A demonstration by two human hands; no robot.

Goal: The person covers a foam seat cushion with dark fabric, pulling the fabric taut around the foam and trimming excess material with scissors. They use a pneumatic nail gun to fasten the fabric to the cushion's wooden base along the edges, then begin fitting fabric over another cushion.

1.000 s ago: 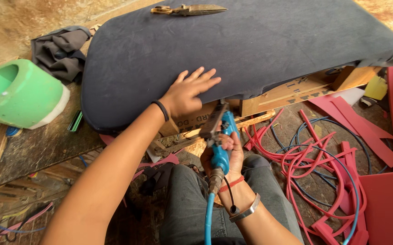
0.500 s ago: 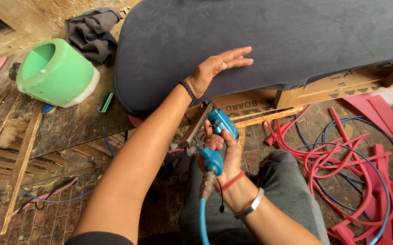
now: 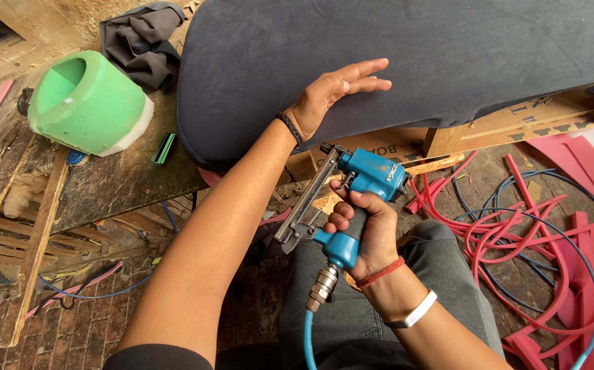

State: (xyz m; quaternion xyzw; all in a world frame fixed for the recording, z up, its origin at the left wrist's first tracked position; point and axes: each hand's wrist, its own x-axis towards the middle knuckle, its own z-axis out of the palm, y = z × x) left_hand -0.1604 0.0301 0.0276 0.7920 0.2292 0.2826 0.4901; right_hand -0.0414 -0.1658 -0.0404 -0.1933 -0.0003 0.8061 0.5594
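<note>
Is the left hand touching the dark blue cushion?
Touching. The head view shows the left hand lying flat on the dark blue cushion, with no gap visible.

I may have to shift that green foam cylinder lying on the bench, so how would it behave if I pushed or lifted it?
The green foam cylinder looks hollow and thick-walled, so it is probably light for its size and squashy under a grip. It lies on its curved side on the wooden bench, so a sideways push would likely roll it.
</note>
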